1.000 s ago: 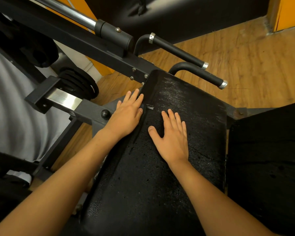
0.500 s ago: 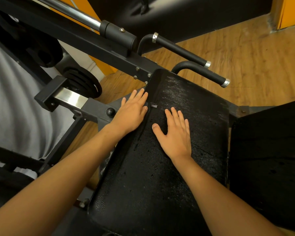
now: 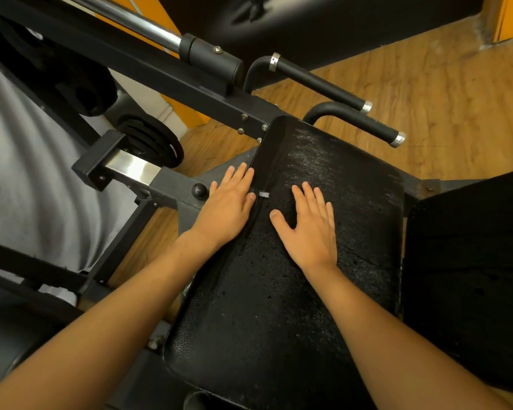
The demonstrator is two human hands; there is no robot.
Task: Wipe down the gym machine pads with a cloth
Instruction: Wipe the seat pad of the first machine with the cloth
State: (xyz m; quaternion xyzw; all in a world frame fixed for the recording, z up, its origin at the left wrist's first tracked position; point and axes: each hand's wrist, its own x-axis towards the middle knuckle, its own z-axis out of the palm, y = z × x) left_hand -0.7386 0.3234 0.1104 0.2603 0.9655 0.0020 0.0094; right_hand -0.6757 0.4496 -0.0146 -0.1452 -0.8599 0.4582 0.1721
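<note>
We have both hands flat and empty on the black pad (image 3: 279, 306), fingers straight, gripping nothing. Our right hand (image 3: 308, 229) presses on the pad's top face, near the middle of its width. Our left hand (image 3: 228, 208) lies along the pad's left edge, thumb just beside a small pale tag (image 3: 264, 194). The pad's long axis runs from our body away toward the two handles (image 3: 365, 125), so its far stretch lies straight ahead of our fingertips. We see no cloth anywhere, so we judge that wiping must wait until one is fetched. A second pad (image 3: 468, 261) sits just right of the first, nearer our right hand. No container is in view.
</note>
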